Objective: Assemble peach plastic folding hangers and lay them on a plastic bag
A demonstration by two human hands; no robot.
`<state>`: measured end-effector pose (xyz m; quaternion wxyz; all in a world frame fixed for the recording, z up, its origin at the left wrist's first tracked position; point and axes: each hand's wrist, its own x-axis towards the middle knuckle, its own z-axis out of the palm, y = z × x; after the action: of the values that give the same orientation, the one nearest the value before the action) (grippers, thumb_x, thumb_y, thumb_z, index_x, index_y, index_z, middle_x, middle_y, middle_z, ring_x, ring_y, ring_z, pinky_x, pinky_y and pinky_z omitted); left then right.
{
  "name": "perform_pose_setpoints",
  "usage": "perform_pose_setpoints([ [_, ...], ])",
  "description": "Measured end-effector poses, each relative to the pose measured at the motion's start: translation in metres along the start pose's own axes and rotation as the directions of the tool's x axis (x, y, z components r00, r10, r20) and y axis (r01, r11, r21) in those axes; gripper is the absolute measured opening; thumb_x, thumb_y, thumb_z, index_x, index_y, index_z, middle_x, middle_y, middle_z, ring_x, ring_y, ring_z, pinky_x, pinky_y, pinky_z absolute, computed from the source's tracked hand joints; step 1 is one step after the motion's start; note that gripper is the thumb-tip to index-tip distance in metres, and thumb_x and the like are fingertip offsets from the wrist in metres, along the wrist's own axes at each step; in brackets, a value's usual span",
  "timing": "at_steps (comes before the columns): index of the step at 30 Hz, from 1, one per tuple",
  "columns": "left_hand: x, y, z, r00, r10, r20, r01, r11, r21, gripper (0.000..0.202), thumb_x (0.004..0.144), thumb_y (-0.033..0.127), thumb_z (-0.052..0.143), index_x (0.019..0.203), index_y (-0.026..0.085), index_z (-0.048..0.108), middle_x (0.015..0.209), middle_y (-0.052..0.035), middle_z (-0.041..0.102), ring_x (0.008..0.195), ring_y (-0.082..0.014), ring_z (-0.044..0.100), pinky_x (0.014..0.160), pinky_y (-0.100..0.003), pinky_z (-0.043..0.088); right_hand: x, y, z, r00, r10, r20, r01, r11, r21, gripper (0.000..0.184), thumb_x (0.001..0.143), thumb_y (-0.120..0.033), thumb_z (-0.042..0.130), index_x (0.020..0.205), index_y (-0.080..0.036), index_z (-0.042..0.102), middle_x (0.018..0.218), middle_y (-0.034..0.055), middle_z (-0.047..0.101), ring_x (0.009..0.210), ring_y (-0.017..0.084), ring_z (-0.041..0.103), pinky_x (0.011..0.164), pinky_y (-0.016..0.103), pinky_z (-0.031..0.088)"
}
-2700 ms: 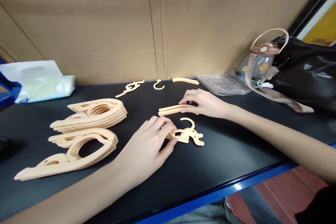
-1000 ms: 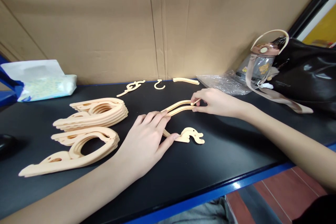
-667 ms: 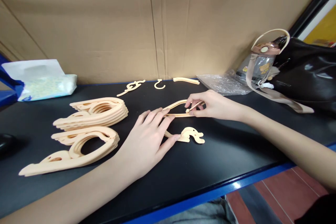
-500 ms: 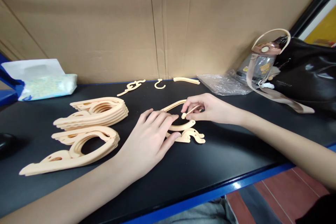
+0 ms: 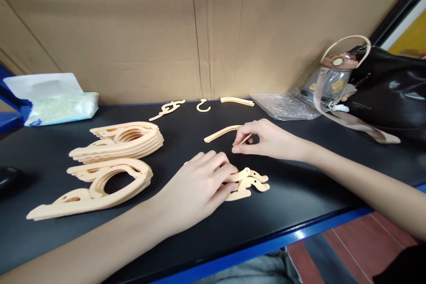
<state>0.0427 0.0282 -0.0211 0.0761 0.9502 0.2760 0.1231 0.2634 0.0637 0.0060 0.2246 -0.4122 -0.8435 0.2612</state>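
My left hand (image 5: 203,179) lies palm down on the table with its fingers curled over cream plastic hanger pieces (image 5: 251,183). Their curved ends, with small holes, stick out past my thumb and forefinger; the rest is hidden beneath the hand. In a pinch, my right hand (image 5: 268,140) holds a thin cream hanger hook (image 5: 246,138), largely covered by the fingers. Just behind that hand rests a slim curved hanger arm (image 5: 219,134) on the tabletop.
Two stacks of folded hangers, a back stack (image 5: 116,144) and a front stack (image 5: 100,206), sit at left. Along the back lie hanger parts (image 5: 171,108), a loose hook (image 5: 203,106), curved arms (image 5: 237,101) and a plastic bag (image 5: 282,106). A bottle (image 5: 336,80) and black bag (image 5: 389,93) stand right.
My left hand has drawn the hanger pieces toward me and slightly right, away from the slim arm. My right hand has turned the hook, so less of it shows.
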Motion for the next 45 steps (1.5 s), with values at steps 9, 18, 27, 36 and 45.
perform_pose_setpoints([
  [9,-0.001,0.007,-0.002,0.999,0.029,-0.041,-0.026,0.997,0.069,0.014,0.094,0.021,0.043,0.086,0.017,0.052,0.081,-0.0002,0.057,0.072,-0.017,0.051,0.065,-0.032,0.038,0.001,0.002,0.005,0.98,-0.201,0.007,0.198,0.958,-0.207,0.008,0.085,-0.026,0.063,0.086,-0.018,0.065,0.087,-0.0015,0.07,0.083,0.014,0.063,0.083,0.029,0.041],
  [18,0.002,-0.002,-0.003,0.97,-0.241,-0.023,0.237,0.967,-0.098,0.003,0.093,0.021,0.041,0.092,0.021,0.044,0.071,0.0045,0.056,0.062,-0.0153,0.055,0.055,-0.025,0.036,0.003,0.007,-0.002,0.975,-0.215,0.052,0.219,0.971,-0.097,0.016,0.085,-0.03,0.065,0.096,-0.018,0.065,0.097,0.0014,0.068,0.091,0.016,0.059,0.09,0.034,0.04],
  [27,0.002,-0.003,-0.004,0.946,-0.322,-0.03,0.312,0.933,-0.181,0.012,0.098,0.031,0.037,0.102,0.023,0.046,0.093,0.0003,0.063,0.081,-0.0187,0.062,0.066,-0.028,0.043,0.003,0.013,-0.006,0.976,-0.12,0.183,0.069,0.963,0.26,0.03,0.078,-0.038,0.071,0.097,-0.016,0.066,0.093,0.0021,0.065,0.089,0.015,0.058,0.084,0.031,0.045],
  [36,0.003,-0.006,-0.003,0.959,-0.276,-0.07,0.259,0.948,-0.186,0.012,0.098,0.027,0.034,0.102,0.023,0.044,0.091,-0.0014,0.065,0.083,-0.0203,0.061,0.072,-0.033,0.045,0.004,0.017,-0.003,0.975,-0.102,0.195,0.021,0.926,0.378,0.027,0.076,-0.036,0.073,0.092,-0.015,0.067,0.088,0.0019,0.065,0.086,0.015,0.057,0.085,0.033,0.044],
  [45,0.003,-0.005,-0.006,0.954,-0.293,-0.069,0.271,0.935,-0.228,0.012,0.097,0.025,0.034,0.094,0.022,0.045,0.09,-0.0002,0.066,0.081,-0.0192,0.06,0.073,-0.033,0.044,0.005,0.021,0.0,0.978,-0.124,0.166,0.045,0.908,0.416,0.026,0.076,-0.036,0.074,0.089,-0.015,0.067,0.084,0.0014,0.065,0.082,0.014,0.057,0.084,0.034,0.044],
])
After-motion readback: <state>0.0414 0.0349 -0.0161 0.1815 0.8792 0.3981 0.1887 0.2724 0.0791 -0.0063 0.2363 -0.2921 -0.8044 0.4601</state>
